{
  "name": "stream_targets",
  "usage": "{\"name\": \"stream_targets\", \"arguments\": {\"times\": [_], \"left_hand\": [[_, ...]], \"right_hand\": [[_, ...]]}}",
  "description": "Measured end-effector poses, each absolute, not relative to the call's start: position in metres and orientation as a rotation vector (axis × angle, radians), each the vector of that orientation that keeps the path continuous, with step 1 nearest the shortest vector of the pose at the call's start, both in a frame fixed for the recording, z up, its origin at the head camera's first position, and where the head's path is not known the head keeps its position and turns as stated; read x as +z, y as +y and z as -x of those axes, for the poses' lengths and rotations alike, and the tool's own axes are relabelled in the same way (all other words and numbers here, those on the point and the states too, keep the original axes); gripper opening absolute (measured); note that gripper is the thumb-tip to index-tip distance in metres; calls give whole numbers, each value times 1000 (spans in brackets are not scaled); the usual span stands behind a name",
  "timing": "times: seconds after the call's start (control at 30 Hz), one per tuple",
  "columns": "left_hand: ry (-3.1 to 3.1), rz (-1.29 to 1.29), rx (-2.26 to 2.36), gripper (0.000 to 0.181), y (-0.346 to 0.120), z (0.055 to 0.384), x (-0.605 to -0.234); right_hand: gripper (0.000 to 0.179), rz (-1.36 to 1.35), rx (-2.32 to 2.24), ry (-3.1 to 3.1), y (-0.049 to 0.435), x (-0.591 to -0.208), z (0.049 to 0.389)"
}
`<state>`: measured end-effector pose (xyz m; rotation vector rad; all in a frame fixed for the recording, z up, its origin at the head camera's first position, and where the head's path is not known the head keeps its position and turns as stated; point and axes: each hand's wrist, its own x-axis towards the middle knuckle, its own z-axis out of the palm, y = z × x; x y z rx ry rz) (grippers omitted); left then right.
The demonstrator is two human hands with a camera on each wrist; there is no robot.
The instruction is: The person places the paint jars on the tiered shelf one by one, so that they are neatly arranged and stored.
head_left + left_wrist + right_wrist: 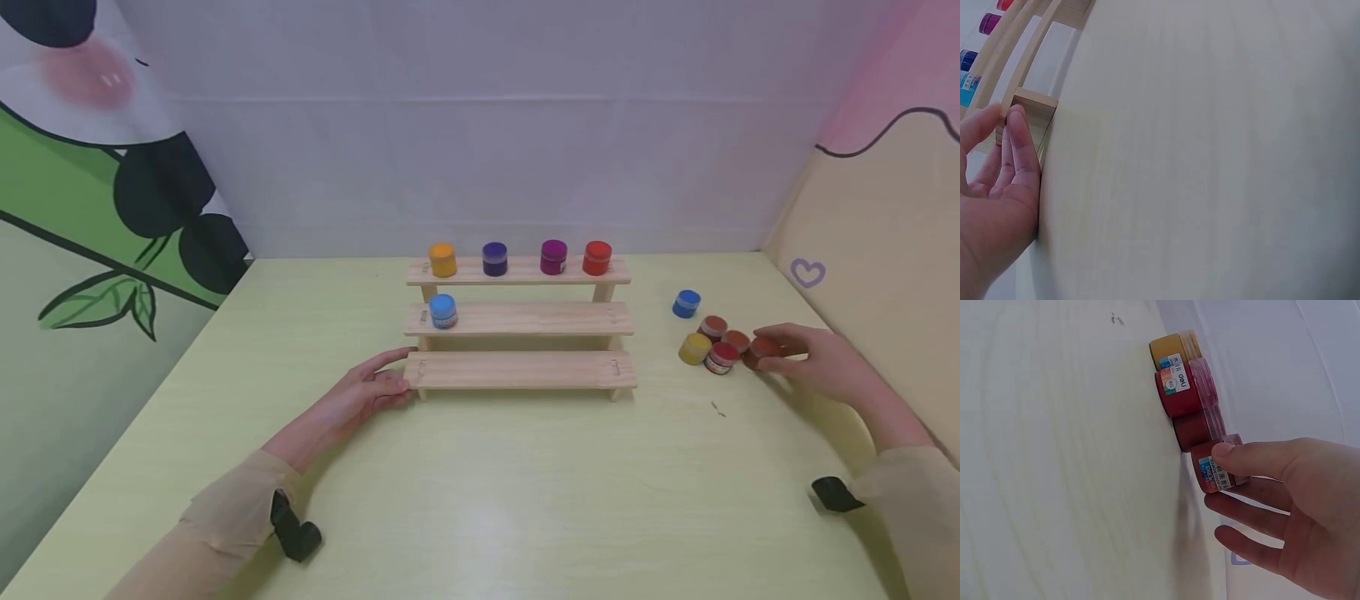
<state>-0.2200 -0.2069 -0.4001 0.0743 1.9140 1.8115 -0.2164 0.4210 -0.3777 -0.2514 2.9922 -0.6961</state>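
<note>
A three-tier wooden rack (521, 369) stands on the table. My left hand (371, 392) pinches the left end of its lowest shelf, thumb above and fingers below in the left wrist view. At the right, my right hand (817, 358) holds a reddish-brown paint jar (1204, 465) between thumb and fingers, at the end of a cluster. Beside it are a dark red paint jar (722, 358), a yellow paint jar (694, 349) and two more brownish jars (712, 327). A blue paint jar (686, 303) sits slightly apart behind them.
On the top shelf stand orange (442, 260), dark blue (495, 259), purple (553, 257) and red (597, 258) paint jars. A light blue jar (443, 312) is at the middle shelf's left end. A pale cloth wall (495, 167) rises behind the table.
</note>
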Motion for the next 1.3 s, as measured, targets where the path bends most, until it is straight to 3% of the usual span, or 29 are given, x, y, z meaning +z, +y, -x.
{"name": "stream_targets", "arguments": {"times": [0.73, 1.3], "left_hand": [[1902, -65, 1824, 66, -207, 219, -399], [1896, -75, 1826, 66, -206, 219, -400]], "right_hand": [[48, 177, -817, 3164, 391, -342, 212], [49, 226, -1038, 3213, 333, -314, 201]]}}
